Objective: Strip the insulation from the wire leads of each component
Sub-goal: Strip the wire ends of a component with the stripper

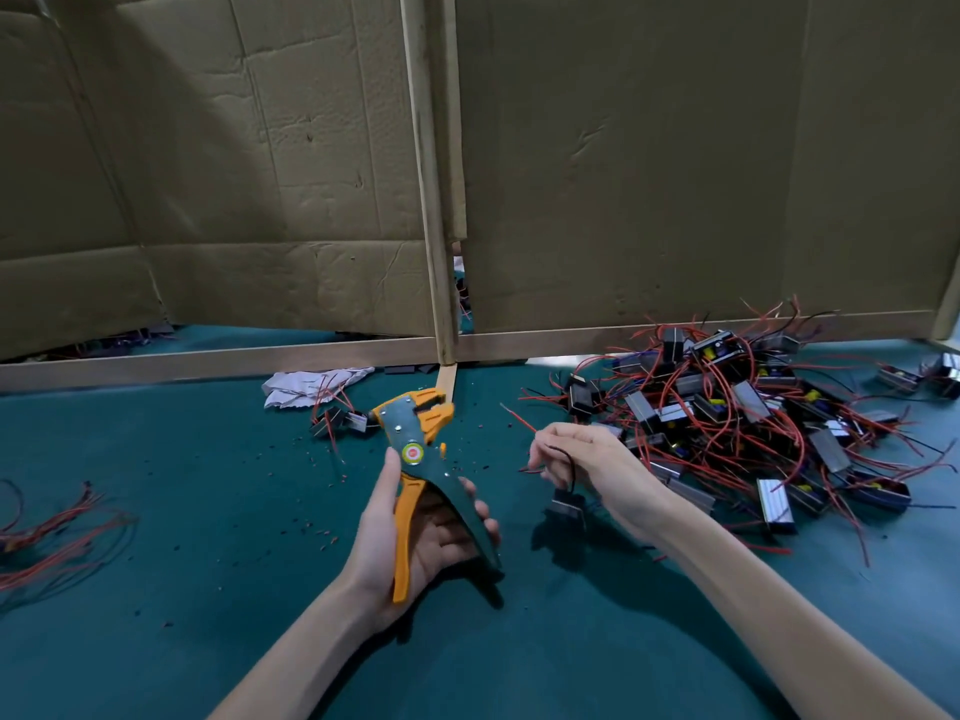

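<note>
My left hand (415, 532) grips an orange and dark green wire stripper (415, 459) by its handles, jaws pointing away from me above the green mat. My right hand (582, 459) pinches the red and black leads of a small black component (566, 506), which dangles just below the fingers. The stripper's jaws sit to the left of those leads, apart from them. A big heap of black components with red wire leads (737, 423) lies to the right of my right hand.
Cardboard panels on a wooden frame (441, 283) wall off the back of the green mat (208, 511). A crumpled white cloth (306, 387) and two components (343, 420) lie behind the stripper. Loose red wires (57, 532) lie at the left edge. Bits of stripped insulation dot the mat.
</note>
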Demonstrator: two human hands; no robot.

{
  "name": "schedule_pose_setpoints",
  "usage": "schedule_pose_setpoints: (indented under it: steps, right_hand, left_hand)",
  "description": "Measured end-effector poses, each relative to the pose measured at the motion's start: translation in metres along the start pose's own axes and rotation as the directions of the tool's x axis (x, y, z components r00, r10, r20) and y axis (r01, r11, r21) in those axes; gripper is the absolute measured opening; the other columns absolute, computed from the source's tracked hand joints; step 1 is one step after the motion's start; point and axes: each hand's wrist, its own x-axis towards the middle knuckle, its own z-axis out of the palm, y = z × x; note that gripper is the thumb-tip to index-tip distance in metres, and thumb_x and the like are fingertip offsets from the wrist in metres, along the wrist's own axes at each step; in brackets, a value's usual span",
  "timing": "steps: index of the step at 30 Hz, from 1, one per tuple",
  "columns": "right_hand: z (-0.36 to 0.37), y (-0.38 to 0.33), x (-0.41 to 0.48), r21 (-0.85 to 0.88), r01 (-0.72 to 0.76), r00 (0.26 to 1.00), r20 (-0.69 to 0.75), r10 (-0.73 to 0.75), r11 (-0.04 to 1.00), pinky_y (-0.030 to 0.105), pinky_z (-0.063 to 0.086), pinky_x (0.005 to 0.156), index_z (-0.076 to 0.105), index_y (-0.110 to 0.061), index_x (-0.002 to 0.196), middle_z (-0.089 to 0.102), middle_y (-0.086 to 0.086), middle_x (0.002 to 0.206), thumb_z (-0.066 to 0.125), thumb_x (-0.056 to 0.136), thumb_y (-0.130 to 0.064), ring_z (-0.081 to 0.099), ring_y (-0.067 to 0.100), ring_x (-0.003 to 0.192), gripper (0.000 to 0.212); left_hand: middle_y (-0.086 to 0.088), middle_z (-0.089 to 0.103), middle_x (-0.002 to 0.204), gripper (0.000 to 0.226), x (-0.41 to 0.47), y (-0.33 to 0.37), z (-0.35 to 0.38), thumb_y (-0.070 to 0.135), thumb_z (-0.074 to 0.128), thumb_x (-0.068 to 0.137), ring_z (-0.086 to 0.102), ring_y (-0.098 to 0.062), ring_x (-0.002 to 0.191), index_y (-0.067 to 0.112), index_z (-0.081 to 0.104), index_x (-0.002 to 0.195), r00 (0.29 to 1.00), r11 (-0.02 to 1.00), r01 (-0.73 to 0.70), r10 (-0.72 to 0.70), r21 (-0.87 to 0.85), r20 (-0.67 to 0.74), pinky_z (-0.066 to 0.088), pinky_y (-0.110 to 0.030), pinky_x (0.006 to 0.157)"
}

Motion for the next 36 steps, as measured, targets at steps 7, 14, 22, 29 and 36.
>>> schedule_pose_setpoints:
  steps: [7,14,22,29,36]
  right_hand:
    - [0.004,-0.013,-0.007,0.288,-0.069,0.995,0.087,0.046,0.955,0.033,0.050,0.077,0.040,-0.017,0.052,0.048,0.006,0.062,0.031,0.099,-0.010,0.045,0.018,0.058,0.048]
    - [0.001,-0.013,-0.008,0.551,-0.194,0.980,0.134,0.144,0.812,0.043,0.057,0.086,0.034,-0.016,0.047,0.068,0.019,0.076,0.034,0.094,-0.009,0.067,0.029,0.069,0.047]
    - [-0.001,-0.010,-0.007,0.567,-0.207,0.973,0.201,0.109,0.797,0.044,0.057,0.085,0.050,-0.015,0.040,0.063,0.013,0.070,0.045,0.082,-0.013,0.064,0.026,0.067,0.042]
    - [0.001,-0.007,-0.007,0.571,-0.240,0.968,0.204,0.147,0.785,0.041,0.058,0.078,0.055,-0.006,0.055,0.060,0.012,0.066,0.053,0.075,-0.015,0.060,0.021,0.062,0.022]
    - [0.003,-0.007,-0.005,0.501,-0.242,0.966,0.202,0.159,0.831,0.041,0.058,0.081,0.038,-0.013,0.055,0.052,0.009,0.060,0.039,0.098,-0.015,0.054,0.021,0.058,0.043]
  left_hand:
    - [-0.026,0.060,0.084,0.086,-0.011,-0.006,0.007,0.073,0.025,0.083,0.063,-0.039,0.078,-0.002,0.067,0.089,0.970,0.966,0.069,-0.124,0.250,0.209,0.051,-0.049,0.081]
    - [-0.025,0.062,0.087,0.088,-0.012,-0.008,0.005,0.073,0.017,0.084,0.063,-0.040,0.082,-0.001,0.065,0.093,0.946,0.940,0.098,-0.189,0.326,0.262,0.051,-0.042,0.077]
    - [-0.029,0.061,0.092,0.091,-0.014,-0.005,0.001,0.078,0.030,0.079,0.064,-0.041,0.085,-0.004,0.064,0.099,0.934,0.924,0.095,-0.211,0.370,0.288,0.053,-0.044,0.078]
    - [-0.008,0.055,0.036,0.064,0.007,-0.002,0.013,0.032,0.002,0.103,0.053,-0.011,0.028,0.010,0.051,0.070,0.984,0.917,-0.179,0.160,0.355,0.084,0.040,-0.020,0.030]
    - [-0.011,0.040,0.050,0.084,-0.014,-0.023,0.013,0.091,0.027,0.059,0.038,-0.021,0.038,0.011,0.050,0.054,0.998,0.913,0.006,-0.028,0.407,0.049,0.037,-0.024,0.043]
